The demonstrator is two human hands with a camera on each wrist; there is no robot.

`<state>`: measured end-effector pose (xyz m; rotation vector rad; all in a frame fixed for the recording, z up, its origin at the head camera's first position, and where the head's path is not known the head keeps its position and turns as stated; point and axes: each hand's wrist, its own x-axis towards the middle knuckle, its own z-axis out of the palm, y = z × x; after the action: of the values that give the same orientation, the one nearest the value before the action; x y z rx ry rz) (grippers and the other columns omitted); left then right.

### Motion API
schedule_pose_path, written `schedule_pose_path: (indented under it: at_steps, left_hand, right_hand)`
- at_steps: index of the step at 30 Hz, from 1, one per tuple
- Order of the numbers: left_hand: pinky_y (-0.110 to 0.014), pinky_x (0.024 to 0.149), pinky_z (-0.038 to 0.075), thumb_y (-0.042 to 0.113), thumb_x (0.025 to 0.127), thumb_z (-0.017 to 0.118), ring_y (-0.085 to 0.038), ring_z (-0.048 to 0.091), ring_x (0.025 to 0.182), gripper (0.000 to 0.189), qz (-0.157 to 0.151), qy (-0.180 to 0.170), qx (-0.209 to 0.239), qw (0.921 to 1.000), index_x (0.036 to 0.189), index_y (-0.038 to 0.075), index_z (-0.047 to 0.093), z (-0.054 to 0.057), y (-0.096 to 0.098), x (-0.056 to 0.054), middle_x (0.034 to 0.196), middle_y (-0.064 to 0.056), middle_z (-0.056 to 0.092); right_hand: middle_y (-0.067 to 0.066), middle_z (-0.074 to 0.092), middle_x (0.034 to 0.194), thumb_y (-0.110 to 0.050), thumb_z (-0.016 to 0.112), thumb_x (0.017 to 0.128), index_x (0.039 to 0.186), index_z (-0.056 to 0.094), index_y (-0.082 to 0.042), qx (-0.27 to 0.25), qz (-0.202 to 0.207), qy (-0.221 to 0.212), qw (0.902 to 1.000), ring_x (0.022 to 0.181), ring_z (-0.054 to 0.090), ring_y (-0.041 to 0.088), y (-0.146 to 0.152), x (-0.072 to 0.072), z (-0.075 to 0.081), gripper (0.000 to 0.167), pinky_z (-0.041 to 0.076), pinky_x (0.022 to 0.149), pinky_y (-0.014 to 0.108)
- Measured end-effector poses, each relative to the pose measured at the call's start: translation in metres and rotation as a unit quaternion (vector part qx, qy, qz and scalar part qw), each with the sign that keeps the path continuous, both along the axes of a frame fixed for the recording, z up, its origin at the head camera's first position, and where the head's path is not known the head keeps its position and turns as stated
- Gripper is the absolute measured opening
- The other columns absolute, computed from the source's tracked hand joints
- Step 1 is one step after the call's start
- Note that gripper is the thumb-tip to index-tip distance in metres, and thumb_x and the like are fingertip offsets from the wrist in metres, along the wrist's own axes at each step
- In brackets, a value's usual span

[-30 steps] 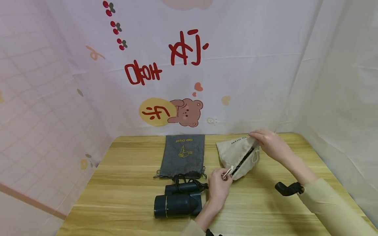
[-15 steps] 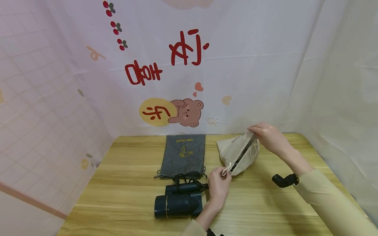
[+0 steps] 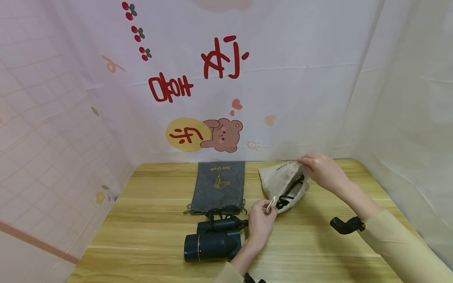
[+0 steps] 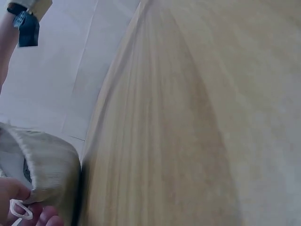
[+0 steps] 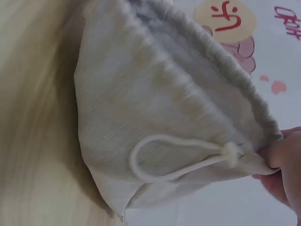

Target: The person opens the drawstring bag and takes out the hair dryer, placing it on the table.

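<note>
A beige drawstring bag printed "Hair Dryer" lies at the back right of the table, its mouth spread and facing the near side. Inside the mouth, a black cord shows; whatever lies deeper is hidden by the cloth. My left hand pinches the mouth's near left corner, beside a white drawstring loop. At the opposite corner, my right hand pinches the rim between thumb and fingers. In the right wrist view another drawstring loop hangs across the cloth below that hand.
A dark grey "Hair Dryer" bag lies flat at the back middle. In front of it, left of my left hand, rests a dark blue hair dryer with its cord bundled at the handle. A printed white cloth hangs behind the table.
The beige bag's mouth has widened from a narrow slit, so more of the black cord shows. My right hand rose slightly, then came back down. The grey bag and dryer stay put.
</note>
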<state>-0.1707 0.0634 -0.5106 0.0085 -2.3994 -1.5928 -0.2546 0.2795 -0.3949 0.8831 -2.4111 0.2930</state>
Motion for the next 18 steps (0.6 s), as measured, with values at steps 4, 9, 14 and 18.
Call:
schedule_pose_path:
  at_steps: [4, 9, 14, 18]
  left_hand:
    - [-0.019, 0.068, 0.052, 0.009, 0.086, 0.08, 0.004, 0.064, 0.065, 0.008, -0.017, -0.019, -0.007, 0.9997, 0.094, 0.012, 0.081, 0.0, -0.003, 0.002, 0.082, 0.0, 0.078]
    - [-0.021, 0.07, 0.053, 0.012, 0.089, 0.08, 0.0, 0.069, 0.069, 0.009, -0.032, -0.027, -0.03, 0.9987, 0.098, 0.013, 0.081, 0.0, -0.005, 0.003, 0.087, 0.0, 0.08]
    - [-0.018, 0.066, 0.051, 0.013, 0.09, 0.08, 0.003, 0.066, 0.069, 0.009, -0.05, -0.041, -0.04, 0.9972, 0.099, 0.014, 0.08, 0.002, -0.008, 0.004, 0.087, 0.002, 0.079]
    - [-0.018, 0.067, 0.052, 0.015, 0.09, 0.08, 0.001, 0.068, 0.074, 0.015, -0.062, -0.039, -0.061, 0.9954, 0.105, 0.014, 0.079, 0.006, -0.01, 0.006, 0.088, 0.004, 0.079]
  right_hand:
    - [0.017, 0.08, 0.098, 0.01, 0.074, 0.085, 0.108, 0.079, 0.003, 0.006, -0.002, -0.028, 0.9996, 0.084, 0.077, 0.034, 0.002, 0.015, -0.004, 0.025, 0.062, 0.07, 0.047]
    - [0.016, 0.08, 0.096, 0.013, 0.073, 0.083, 0.108, 0.079, 0.003, -0.002, 0.001, -0.041, 0.9992, 0.081, 0.076, 0.03, 0.003, 0.029, -0.011, 0.028, 0.061, 0.067, 0.044]
    - [0.014, 0.08, 0.1, 0.006, 0.081, 0.081, 0.11, 0.08, 0.0, 0.003, -0.003, -0.036, 0.9993, 0.084, 0.077, 0.03, 0.003, 0.041, -0.017, 0.029, 0.062, 0.069, 0.044]
    - [0.013, 0.08, 0.101, 0.0, 0.087, 0.078, 0.111, 0.08, -0.001, -0.003, -0.009, -0.025, 0.9997, 0.086, 0.078, 0.03, 0.003, 0.051, -0.026, 0.034, 0.063, 0.068, 0.043]
